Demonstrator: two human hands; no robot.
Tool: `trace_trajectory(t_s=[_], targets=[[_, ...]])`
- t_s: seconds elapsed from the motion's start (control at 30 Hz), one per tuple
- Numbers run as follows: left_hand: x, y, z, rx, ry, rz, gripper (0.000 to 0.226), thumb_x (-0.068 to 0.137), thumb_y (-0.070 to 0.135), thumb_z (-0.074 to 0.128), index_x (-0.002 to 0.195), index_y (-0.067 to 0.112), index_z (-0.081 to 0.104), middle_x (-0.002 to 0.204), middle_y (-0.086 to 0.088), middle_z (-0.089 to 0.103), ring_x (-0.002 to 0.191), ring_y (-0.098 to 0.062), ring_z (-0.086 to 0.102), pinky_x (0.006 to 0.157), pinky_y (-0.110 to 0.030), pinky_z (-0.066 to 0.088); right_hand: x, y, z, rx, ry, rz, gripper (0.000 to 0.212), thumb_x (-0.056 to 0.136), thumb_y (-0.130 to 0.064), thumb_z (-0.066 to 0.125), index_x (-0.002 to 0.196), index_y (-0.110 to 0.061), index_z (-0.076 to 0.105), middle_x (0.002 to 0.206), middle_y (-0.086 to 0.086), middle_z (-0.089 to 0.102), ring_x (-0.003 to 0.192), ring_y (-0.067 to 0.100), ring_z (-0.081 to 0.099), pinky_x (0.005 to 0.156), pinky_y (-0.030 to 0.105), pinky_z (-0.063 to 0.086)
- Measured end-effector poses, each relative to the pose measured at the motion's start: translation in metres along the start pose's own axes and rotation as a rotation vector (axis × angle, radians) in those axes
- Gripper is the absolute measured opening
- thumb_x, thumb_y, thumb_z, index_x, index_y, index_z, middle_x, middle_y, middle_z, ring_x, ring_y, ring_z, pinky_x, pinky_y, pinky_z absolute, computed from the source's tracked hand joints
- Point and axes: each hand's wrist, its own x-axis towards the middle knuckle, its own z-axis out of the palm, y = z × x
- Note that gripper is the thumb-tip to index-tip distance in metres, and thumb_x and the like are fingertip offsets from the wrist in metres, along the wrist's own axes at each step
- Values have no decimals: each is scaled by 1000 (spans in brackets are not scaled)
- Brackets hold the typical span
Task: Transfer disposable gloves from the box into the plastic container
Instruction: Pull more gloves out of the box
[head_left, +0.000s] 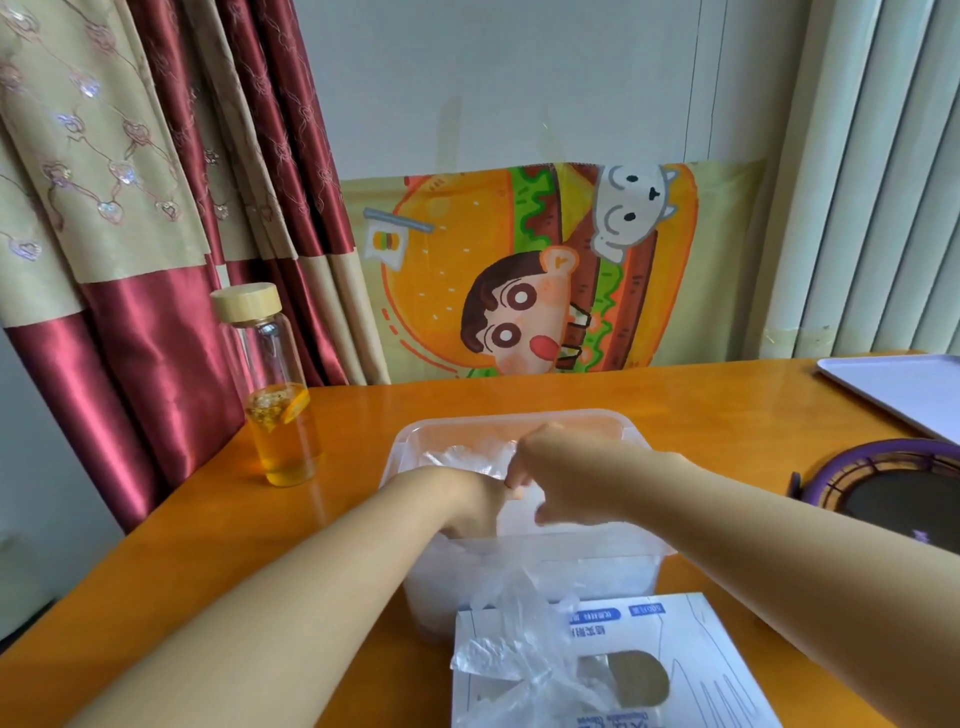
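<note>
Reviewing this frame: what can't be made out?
Head view only.
- left hand fingers: sunk in the plastic container, behind gloves.
- right hand grip: its curled fingers hide what they hold, if anything.
- box: cut off by bottom edge; print too small.

The plastic container was cloudy, translucent plastic with a smooth rim, standing on a counter of orange-brown wood with a glossy, light-catching finish; the gloves inside it were thin, clear, crinkled film. Just in front of the container the box was smooth printed card, nearly matt, while left of the container a bottle of clear shiny glass carried a pale, matt wooden lid. Behind the container hung a matt printed cloth, and behind it to the left a curtain with a dark-red satin sheen.
</note>
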Motion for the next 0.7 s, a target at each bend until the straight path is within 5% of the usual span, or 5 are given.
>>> trace_trajectory(t_s=[0.13, 0.27, 0.4, 0.53, 0.7], targets=[[6, -6, 5, 79, -50, -77, 79, 95, 10, 46, 154, 29, -3, 159, -7, 18, 134, -34, 38, 101, -40, 44, 9, 15, 23, -58, -433, 80, 32, 95, -10, 50, 123, 3, 56, 125, 17, 58, 114, 30, 55, 97, 34, 45], [6, -4, 3, 119, -135, -138, 80, 99, 17, 42, 150, 29, -19, 161, -11, 7, 141, -37, 24, 103, -40, 36, 15, 19, 28, -83, -530, 81, 34, 99, -11, 42, 128, 4, 52, 130, 17, 54, 117, 30, 54, 99, 33, 42], [-6, 1, -3, 91, -147, -96, 69, 98, 25, 49, 154, 15, 11, 156, -9, 28, 136, -31, 36, 102, -36, 39, 15, 15, 23, -114, -540, 110, 33, 98, -10, 43, 126, 4, 54, 129, 18, 55, 94, 24, 51, 98, 32, 43], [-40, -4, -18, -4, 3, -19, 55, 98, 34, 50, 147, 16, 35, 144, 1, 48, 124, -23, 51, 104, -38, 44, -4, 15, -2, 4, -276, 89, 50, 91, -28, 61, 135, -8, 50, 136, 5, 53, 122, 23, 51, 103, 32, 41], [-105, -10, -14, -366, 477, 197, 31, 95, 25, 57, 124, 33, 58, 116, 19, 64, 100, 3, 60, 87, -13, 46, -66, -1, -40, 336, 243, -44, 15, 87, -25, 65, 101, -22, 72, 95, -9, 72, 71, -3, 60, 64, 5, 44]])
